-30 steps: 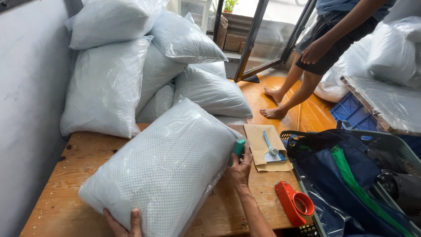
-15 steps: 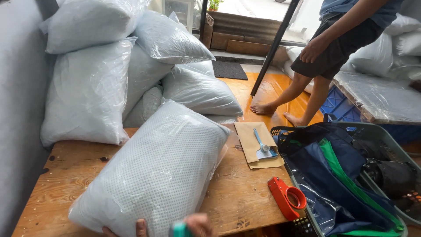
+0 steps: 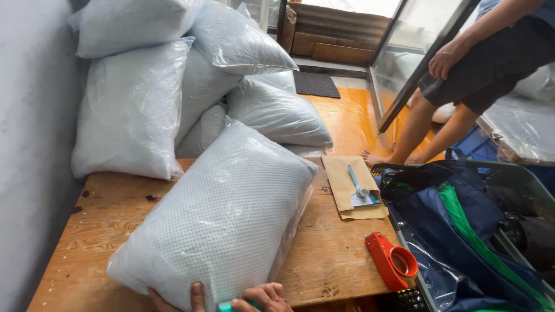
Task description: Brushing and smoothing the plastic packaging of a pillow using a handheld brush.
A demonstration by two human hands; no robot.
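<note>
A bagged pillow (image 3: 222, 222) lies slantwise on the wooden table (image 3: 335, 254), stacked pillows (image 3: 173, 86) at 11 o'clock against the grey wall (image 3: 29, 144). At 6 o'clock, the left hand (image 3: 173, 299) grips its near end, while the right hand (image 3: 260, 297) curls around a green object (image 3: 228, 307). An orange tape dispenser (image 3: 393, 260) sits at 4 o'clock.

The big pillow (image 3: 222, 222) fills the middle of the worktop (image 3: 104, 231). More bagged pillows (image 3: 133, 110) block the back. Bare wood shows left, and between the pillow and the orange tape tool (image 3: 392, 261).

Grey wall (image 3: 32, 173) at left, wooden table (image 3: 104, 219), glossy orange floor (image 3: 352, 118) — daylight through a glass door (image 3: 404, 63).
</note>
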